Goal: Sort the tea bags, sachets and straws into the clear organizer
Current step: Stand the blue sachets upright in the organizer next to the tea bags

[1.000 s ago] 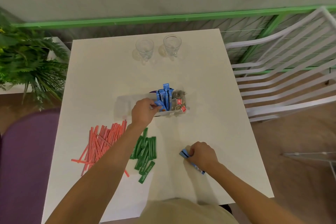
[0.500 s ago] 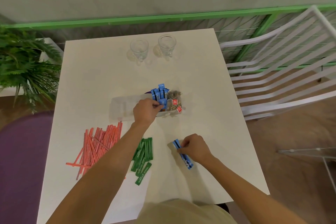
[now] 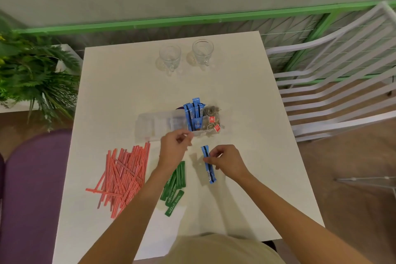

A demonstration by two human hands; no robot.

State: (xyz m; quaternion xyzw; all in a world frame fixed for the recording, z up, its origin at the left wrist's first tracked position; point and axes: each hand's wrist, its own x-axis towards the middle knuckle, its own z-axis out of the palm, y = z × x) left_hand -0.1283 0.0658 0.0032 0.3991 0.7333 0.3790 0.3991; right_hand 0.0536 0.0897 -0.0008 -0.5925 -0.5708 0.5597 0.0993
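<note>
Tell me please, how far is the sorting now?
Done: tea bags and several blue sachets stand in the clear organizer. In hand: the right hand pinches one more blue sachet; the left hand looks empty. Left: green sachets and red straws on the table.

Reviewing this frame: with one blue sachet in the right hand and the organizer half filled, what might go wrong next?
1. The right hand pinches the blue sachet at its side only; the loose grip may let it swing or slip.
2. The blue sachets in the organizer stand upright and lean; pushing another in might tip them onto the tea bags.
3. The left forearm hangs over the green sachets, close to the straws, and might scatter them.
</note>
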